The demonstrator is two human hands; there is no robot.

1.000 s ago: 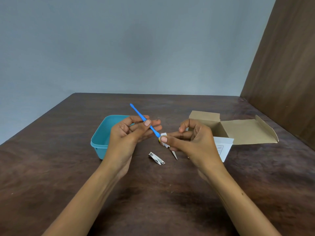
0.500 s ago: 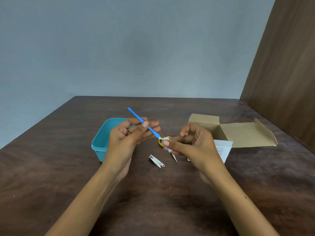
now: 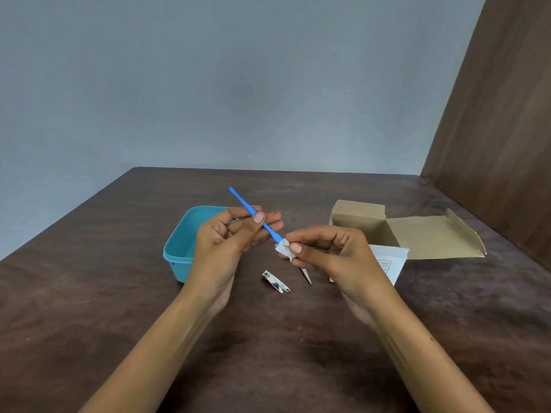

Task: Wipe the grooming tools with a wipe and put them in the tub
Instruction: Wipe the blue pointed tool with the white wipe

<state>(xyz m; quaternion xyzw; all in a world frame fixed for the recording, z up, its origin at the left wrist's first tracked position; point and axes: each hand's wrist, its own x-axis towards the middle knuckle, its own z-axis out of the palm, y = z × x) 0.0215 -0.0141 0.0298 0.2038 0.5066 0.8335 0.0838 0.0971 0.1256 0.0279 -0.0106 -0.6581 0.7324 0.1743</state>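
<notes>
Wiping is under way: your left hand [image 3: 226,236] grips the blue tool [image 3: 253,214] above the tub [image 3: 179,257] while your right hand [image 3: 331,251] pinches the wipe [image 3: 282,248] around its lower end. Right of the tub, the nail clipper [image 3: 275,282] lies on the bench [image 3: 89,293], apparently unwiped.

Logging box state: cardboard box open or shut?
Open: the cardboard box has its lid flap folded back flat on the table.
</notes>
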